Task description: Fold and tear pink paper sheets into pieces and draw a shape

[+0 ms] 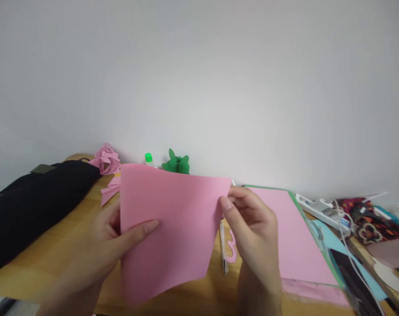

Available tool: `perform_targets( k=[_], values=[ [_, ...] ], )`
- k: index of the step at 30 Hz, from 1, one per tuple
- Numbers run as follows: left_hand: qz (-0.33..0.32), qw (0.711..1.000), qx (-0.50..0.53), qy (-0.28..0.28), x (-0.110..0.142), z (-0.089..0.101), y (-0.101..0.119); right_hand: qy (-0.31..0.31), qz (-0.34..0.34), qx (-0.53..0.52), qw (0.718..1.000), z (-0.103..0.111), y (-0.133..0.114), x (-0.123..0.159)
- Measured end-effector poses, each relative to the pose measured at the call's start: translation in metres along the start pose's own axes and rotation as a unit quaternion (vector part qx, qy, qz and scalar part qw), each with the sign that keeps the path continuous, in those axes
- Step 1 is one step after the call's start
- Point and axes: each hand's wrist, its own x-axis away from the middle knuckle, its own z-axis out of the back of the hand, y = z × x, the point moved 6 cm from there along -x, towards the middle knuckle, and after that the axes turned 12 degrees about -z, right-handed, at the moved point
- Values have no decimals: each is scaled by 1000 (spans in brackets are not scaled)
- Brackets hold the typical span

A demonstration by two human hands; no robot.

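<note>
Smooth, 4-sided sheet of plain pink paper (173,210), held up over light-brown wooden worktop (215,283), broad face toward viewer, slightly bowed. Left grip (109,248) at the sheet's left side: thumb flat across the near face, other fingers behind, paper pinched between. Right grip (254,226) at the upper right corner: edge pinched between thumb and curled fingers. Between the sheet and the right grip, lying on the worktop: slim white pen (223,250) and, just beside it, curvy pink paper cutout (232,252).

To the right: flat pink rectangular sheet (301,245) atop green sheet (301,210); farther right, white power strip (321,213), pale-blue sheet (373,278) and dark patterned cloth with flower motif (367,228). Behind the held sheet, partly hidden: rounded green paper figure (178,165) with leaf-like tips, near bright green cap (148,157). At far left: long black fabric item (44,206), with loose bunch of pink folded paper (107,160) at its far end. At back: plain pale-grey wall (199,87).
</note>
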Motion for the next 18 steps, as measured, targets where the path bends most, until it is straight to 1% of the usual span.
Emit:
perform_targets(
  k=[3, 6, 9, 15, 18],
  values=[
    [5, 999, -25, -31, 1, 1, -4, 72, 25, -5, 997, 10, -2, 4],
    [-5, 998, -54, -41, 0, 4, -8, 104, 30, -2, 994, 14, -3, 8],
    [-6, 997, -67, -31, 1, 7, -9, 109, 35, -1, 993, 14, -5, 11],
    [6, 998, -51, -21, 2, 6, -9, 105, 32, -17, 994, 13, -6, 13],
    [1, 998, -61, -16, 2, 6, -9, 112, 34, -20, 993, 13, -6, 14]
  ],
)
